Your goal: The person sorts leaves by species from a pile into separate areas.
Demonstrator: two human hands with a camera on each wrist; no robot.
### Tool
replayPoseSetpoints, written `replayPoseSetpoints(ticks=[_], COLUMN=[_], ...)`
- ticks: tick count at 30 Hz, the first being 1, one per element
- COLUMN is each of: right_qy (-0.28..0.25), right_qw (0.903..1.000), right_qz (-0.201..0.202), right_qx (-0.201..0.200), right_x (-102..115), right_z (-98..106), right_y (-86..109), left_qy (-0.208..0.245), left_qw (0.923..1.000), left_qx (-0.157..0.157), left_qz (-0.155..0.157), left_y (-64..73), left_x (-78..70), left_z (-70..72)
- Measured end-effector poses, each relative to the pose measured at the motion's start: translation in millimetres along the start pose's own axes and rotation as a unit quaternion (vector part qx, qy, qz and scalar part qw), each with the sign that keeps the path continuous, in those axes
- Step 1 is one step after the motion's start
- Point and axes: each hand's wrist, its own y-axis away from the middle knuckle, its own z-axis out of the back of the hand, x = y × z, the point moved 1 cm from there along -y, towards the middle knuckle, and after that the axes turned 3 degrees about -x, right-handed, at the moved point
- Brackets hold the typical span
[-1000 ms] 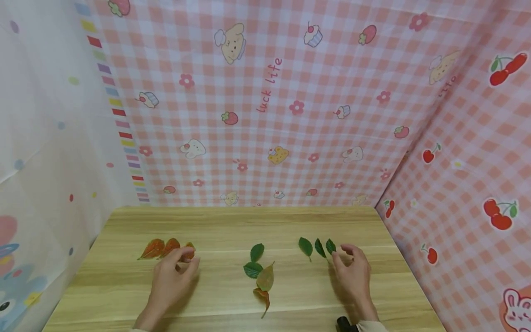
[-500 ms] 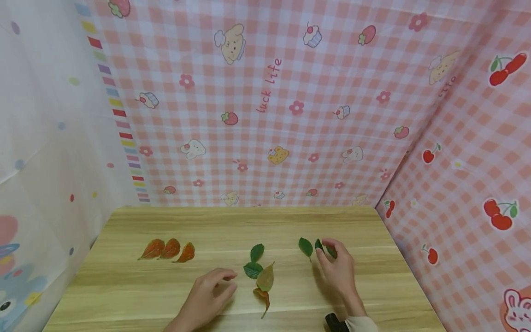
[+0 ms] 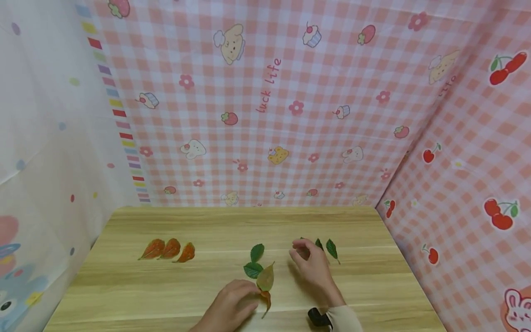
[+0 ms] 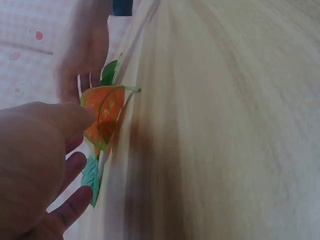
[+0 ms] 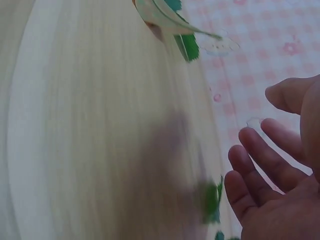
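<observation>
A column of leaves lies mid-table: two green leaves (image 3: 257, 252) at the back, a yellowish-brown leaf (image 3: 266, 277), then a curled orange leaf (image 3: 267, 300) nearest me. My left hand (image 3: 230, 306) is at the orange leaf's left edge, its fingers loosely bent. In the left wrist view the thumb reaches the edge of that orange leaf (image 4: 106, 115); whether it touches is unclear. With fingers spread and nothing between them, my right hand (image 3: 313, 269) hovers by the right-hand green leaves (image 3: 332, 249), mostly hiding the leftmost one.
Three reddish-orange leaves (image 3: 170, 249) lie in a row at the table's left. A pink checked cloth (image 3: 249, 92) hangs behind the wooden table (image 3: 224, 221), with cloth on both sides too. Something black (image 3: 318, 317) sits at my right wrist.
My left hand has travelled from the reddish leaves on the left to the orange leaf in the middle. My right hand has shifted leftward along the green leaves. The leaves look unmoved.
</observation>
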Motion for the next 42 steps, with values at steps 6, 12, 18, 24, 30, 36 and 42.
replayPoseSetpoints(ticks=[6, 12, 18, 24, 30, 36, 42], right_qy=[-0.015, -0.011, -0.003, -0.001, 0.015, 0.026, 0.027], right_qw=[0.9992, 0.9973, 0.9949, 0.9952, 0.9962, 0.9976, 0.9982], right_qz=[0.022, 0.027, 0.033, 0.027, 0.021, 0.002, -0.004], right_qx=[0.030, 0.067, 0.095, 0.094, 0.084, 0.064, 0.054], right_x=[5, 7, 11, 19, 22, 24, 25], right_z=[-19, -34, -47, -61, -71, -80, -86], right_y=[-6.8, -10.8, -14.6, -17.9, -19.5, -19.1, -17.0], left_qy=[-0.027, -0.058, -0.065, -0.077, -0.083, -0.081, -0.084], left_qw=[0.9996, 0.9977, 0.9965, 0.9957, 0.9955, 0.9962, 0.9961], left_qx=[0.004, 0.000, 0.012, 0.009, 0.010, 0.023, 0.020], left_qz=[0.004, -0.035, -0.051, -0.051, -0.045, -0.021, -0.018], left_y=[-3.4, -10.5, -14.3, -14.3, -9.2, -3.0, 2.8], left_x=[-3.4, -3.6, -2.9, -2.4, -1.3, 1.3, 3.4], left_z=[-5.5, -12.2, -16.6, -17.5, -16.4, -10.3, -3.0])
